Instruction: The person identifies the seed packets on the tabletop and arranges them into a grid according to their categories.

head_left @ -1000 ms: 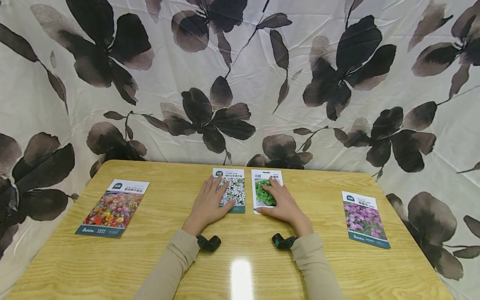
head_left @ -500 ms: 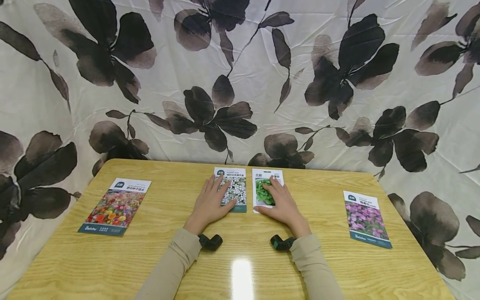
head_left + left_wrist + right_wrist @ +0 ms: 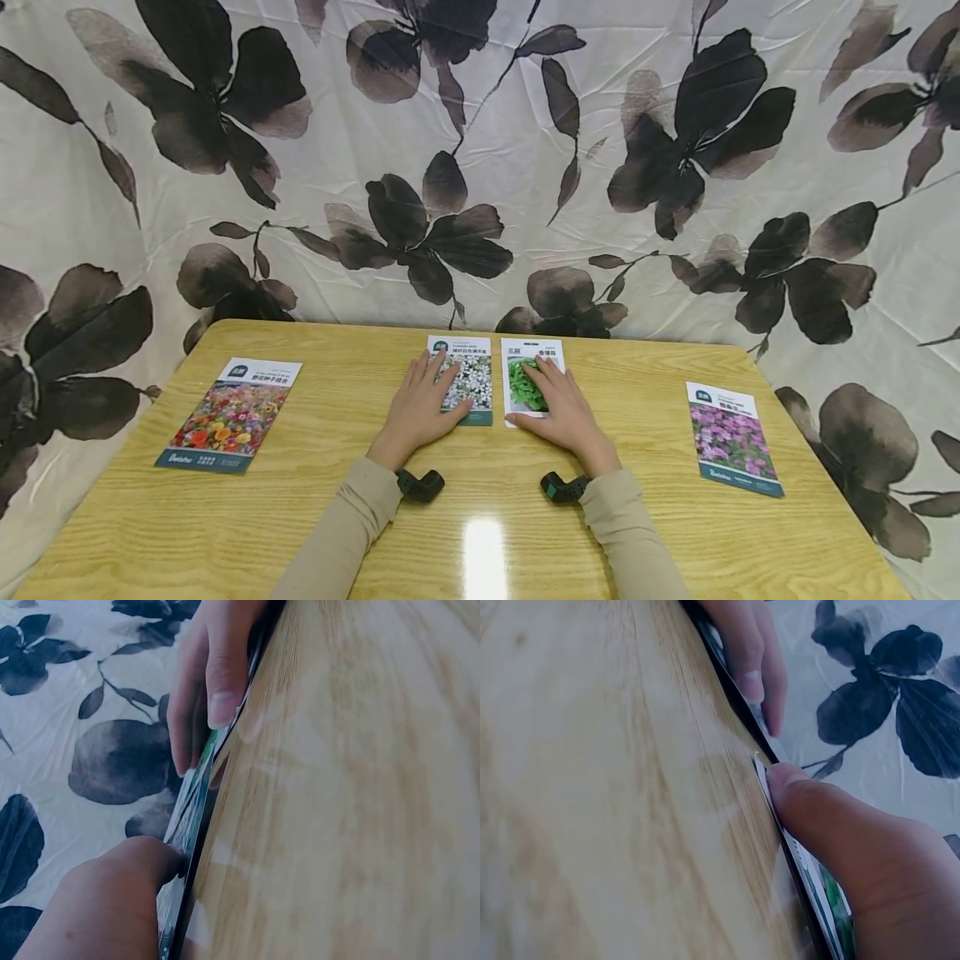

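Note:
My left hand [image 3: 423, 406] lies with spread, straight fingers on a seed packet with white flowers [image 3: 474, 380], covering its left part. Beside it, my right hand [image 3: 564, 410] rests flat on a seed packet with green leaves [image 3: 522, 385], fingers spread over its right side and thumb along its lower edge. A narrow strip of table separates these two packets. In the left wrist view the left thumb [image 3: 142, 862] touches the white-flower packet's face. The right wrist view has the right thumb [image 3: 817, 810] at the corner of the green-leaf packet [image 3: 836, 907].
A seed packet with mixed red and orange flowers [image 3: 228, 415] lies slanted at the left. Another with purple flowers [image 3: 733, 439] lies at the right. The wooden table [image 3: 480, 483] ends at a floral cloth [image 3: 480, 167] behind.
The green-leaf packet has shifted slightly left, toward the white-flower packet, under my right hand. My left hand stays in place on its packet.

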### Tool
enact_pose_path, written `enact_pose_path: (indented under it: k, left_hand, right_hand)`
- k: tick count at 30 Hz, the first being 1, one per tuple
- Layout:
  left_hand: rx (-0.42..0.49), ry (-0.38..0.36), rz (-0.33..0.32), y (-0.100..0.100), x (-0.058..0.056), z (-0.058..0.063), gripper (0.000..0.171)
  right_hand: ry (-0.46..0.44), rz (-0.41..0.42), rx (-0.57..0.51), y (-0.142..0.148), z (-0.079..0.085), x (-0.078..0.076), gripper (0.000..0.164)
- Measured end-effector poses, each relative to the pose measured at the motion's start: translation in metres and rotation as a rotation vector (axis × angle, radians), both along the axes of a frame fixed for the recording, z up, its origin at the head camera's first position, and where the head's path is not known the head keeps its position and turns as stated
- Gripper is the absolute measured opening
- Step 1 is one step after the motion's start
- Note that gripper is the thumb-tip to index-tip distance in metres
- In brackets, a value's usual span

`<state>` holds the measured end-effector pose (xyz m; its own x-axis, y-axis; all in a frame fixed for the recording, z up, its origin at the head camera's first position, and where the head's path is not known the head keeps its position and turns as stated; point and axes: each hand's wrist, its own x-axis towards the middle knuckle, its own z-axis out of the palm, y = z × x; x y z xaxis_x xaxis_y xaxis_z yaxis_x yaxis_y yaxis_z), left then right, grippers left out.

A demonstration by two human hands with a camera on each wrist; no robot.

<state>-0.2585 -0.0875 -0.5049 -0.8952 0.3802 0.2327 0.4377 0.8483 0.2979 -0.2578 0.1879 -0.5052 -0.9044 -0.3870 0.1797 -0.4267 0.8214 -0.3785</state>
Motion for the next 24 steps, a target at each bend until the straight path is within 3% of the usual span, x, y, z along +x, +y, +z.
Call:
enact_pose_path:
  k: [24]
  left_hand:
    - [0.013,-0.016,0.004,-0.0006,0.0002,0.0005,0.073]
  right_hand:
    - [0.034,0.0,0.018,-0.0022,0.0006,0.0021,0.087]
